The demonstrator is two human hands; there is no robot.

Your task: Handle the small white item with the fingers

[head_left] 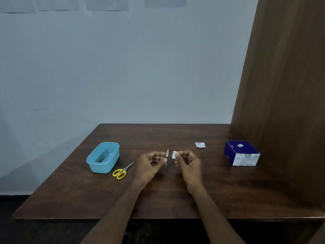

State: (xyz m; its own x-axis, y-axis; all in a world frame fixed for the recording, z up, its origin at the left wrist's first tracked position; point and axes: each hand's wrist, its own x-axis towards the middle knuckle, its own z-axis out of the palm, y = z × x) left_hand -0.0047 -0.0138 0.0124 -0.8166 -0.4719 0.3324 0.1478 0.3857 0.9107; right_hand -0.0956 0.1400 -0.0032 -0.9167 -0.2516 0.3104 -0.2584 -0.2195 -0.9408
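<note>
In the head view, a small metal blade [167,153] is pinched upright between the thumb and fingers of the left hand [152,163], its point upward. Just right of the blade, a small white swab [174,154] is pinched at the fingertips of the right hand [189,163]; both hands are curled round what they hold. Blade and swab are held close together above the wooden table [175,199], but a narrow gap is seen between them, so no contact is made yet.

The step in hand is judged to be the wiping of the blade with the swab. For the next move, the swab would need to be brought against the flat of the blade and drawn along it, with the fingertips kept off the edge.

One of each thing is counted. Left of the blade, one light blue tub [103,157] is set, with dark items inside that cannot be made out, and one pair of yellow-handled scissors [122,171] is laid between tub and blade. Right of the blade, one torn sachet [200,144] is seen, and farther right one blue box of alcohol swabs [241,153].
</note>
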